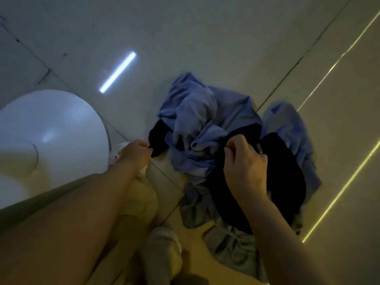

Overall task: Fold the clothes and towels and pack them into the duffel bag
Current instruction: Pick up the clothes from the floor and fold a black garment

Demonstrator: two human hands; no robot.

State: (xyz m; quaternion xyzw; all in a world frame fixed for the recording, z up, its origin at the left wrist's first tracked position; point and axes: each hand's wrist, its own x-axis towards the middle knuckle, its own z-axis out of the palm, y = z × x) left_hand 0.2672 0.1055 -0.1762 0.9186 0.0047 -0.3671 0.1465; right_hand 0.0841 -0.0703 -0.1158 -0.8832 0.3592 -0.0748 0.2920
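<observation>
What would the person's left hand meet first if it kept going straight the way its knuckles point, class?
The left hand points right, pinching a corner of the black garment. Straight on, it would probably meet the crumpled blue cloth draped across that garment, though depth is unclear from this single view.

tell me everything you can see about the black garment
The black garment is dark, soft cloth, unfolded and rumpled on the tiled floor, lying among the blue clothes, which cover its middle. The left hand pinches one end, the right hand grips the other. Its type is unclear.
</observation>
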